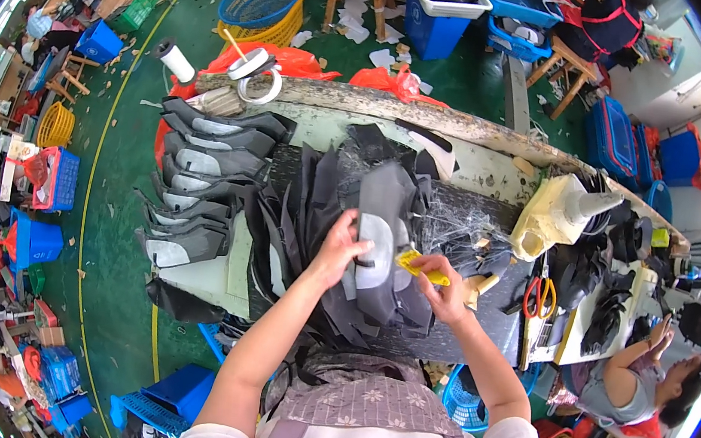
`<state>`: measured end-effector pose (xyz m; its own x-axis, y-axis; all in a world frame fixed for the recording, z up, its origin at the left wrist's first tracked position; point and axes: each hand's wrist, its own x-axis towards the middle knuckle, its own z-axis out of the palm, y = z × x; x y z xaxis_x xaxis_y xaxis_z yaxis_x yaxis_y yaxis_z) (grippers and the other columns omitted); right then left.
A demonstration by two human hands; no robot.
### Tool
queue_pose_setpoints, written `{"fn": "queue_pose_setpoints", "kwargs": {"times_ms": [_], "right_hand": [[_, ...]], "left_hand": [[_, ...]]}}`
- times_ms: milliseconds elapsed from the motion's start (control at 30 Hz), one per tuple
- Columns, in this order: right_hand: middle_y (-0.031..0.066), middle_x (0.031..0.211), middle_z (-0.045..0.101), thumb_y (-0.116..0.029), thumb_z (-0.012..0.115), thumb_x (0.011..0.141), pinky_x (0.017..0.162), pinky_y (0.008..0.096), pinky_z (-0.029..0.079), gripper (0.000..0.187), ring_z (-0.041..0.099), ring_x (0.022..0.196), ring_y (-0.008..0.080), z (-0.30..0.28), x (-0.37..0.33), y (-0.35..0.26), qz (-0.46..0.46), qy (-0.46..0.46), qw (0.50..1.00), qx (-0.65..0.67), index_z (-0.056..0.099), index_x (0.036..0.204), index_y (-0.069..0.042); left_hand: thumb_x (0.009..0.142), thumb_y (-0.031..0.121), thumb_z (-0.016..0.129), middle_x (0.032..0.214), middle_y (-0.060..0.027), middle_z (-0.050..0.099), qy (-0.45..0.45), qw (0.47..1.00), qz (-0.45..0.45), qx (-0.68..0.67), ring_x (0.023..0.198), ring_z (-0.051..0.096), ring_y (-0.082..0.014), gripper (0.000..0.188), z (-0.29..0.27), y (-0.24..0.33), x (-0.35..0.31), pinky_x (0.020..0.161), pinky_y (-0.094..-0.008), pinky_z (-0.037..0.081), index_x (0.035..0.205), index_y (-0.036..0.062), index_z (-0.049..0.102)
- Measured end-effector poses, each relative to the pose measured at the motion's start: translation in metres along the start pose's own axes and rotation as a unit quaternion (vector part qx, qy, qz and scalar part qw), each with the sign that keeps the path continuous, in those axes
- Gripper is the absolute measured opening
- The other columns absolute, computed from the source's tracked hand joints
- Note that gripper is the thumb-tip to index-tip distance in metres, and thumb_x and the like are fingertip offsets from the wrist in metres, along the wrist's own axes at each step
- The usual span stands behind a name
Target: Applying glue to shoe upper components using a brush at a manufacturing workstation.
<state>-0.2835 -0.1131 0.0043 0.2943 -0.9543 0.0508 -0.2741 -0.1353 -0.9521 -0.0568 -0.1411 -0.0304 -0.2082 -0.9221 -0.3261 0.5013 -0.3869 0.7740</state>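
Observation:
In my left hand (336,250), thumb on top, is the edge of a dark grey fabric piece (384,197) with a light grey panel. The piece stands over a pile of similar dark pieces (320,185) on the bench. My right hand (444,292) is closed round a small yellow tool (424,267), whose kind I cannot make out. Its tip is close to the right edge of the grey piece; whether they touch is unclear. To the left lies an overlapping row of grey pieces with light panels (201,160).
Tangled clear threads (466,228) lie right of the pile, beside a cream machine-like fixture (552,214). Orange-handled scissors (540,299) lie farther right. A white thread cone (176,62) and a white ring (259,86) are at the far left. Another person (626,380) sits at the right.

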Motion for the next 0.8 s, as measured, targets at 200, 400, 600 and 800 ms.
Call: {"fn": "queue_pose_setpoints", "kwargs": {"times_ms": [200,400,600,800], "right_hand": [[0.0112,0.094,0.06,-0.002,0.059,0.078,0.078,0.0321,0.045,0.011,0.058,0.086,0.0237,-0.005,-0.008,0.009,-0.025,-0.047,0.998,-0.036,0.05,0.086,-0.002],[0.0073,0.094,0.06,-0.009,0.05,0.089,0.066,0.023,0.043,0.006,0.051,0.07,0.0089,-0.001,-0.01,-0.003,0.079,0.123,0.983,0.109,0.05,0.089,-0.003],[0.0047,0.091,0.058,-0.012,0.054,0.087,0.071,0.0228,0.042,0.012,0.052,0.082,0.0096,0.021,0.003,-0.038,0.092,0.087,0.975,0.182,0.051,0.095,-0.003],[0.0073,0.058,0.058,-0.03,0.065,0.079,0.051,0.0332,0.047,0.037,0.059,0.053,0.0216,0.038,-0.014,-0.062,0.139,-0.156,0.964,-0.165,0.052,0.108,-0.011]], "left_hand": [[0.073,-0.011,0.057,0.111,-0.0077,0.054,0.052,0.963,0.19,-0.184,0.101,0.053,-0.0137,0.063,0.022,0.091,-0.122,0.083,-0.0275,0.044,0.129,0.0059,0.033],[0.079,-0.003,0.051,0.116,-0.0113,0.053,0.375,0.875,0.292,-0.087,0.107,0.053,-0.0223,0.047,-0.143,0.158,-0.247,0.095,-0.0363,0.042,0.125,-0.0003,0.038],[0.083,0.007,0.057,0.107,-0.01,0.058,0.563,0.755,0.239,-0.236,0.1,0.054,-0.0207,0.033,-0.381,0.073,-0.286,0.089,-0.0348,0.043,0.115,0.0019,0.049],[0.089,0.013,0.052,0.12,-0.0127,0.049,0.529,0.676,0.346,0.379,0.109,0.049,-0.0207,0.038,-0.193,0.049,-0.193,0.095,-0.0342,0.037,0.123,-0.0006,0.043]]}}
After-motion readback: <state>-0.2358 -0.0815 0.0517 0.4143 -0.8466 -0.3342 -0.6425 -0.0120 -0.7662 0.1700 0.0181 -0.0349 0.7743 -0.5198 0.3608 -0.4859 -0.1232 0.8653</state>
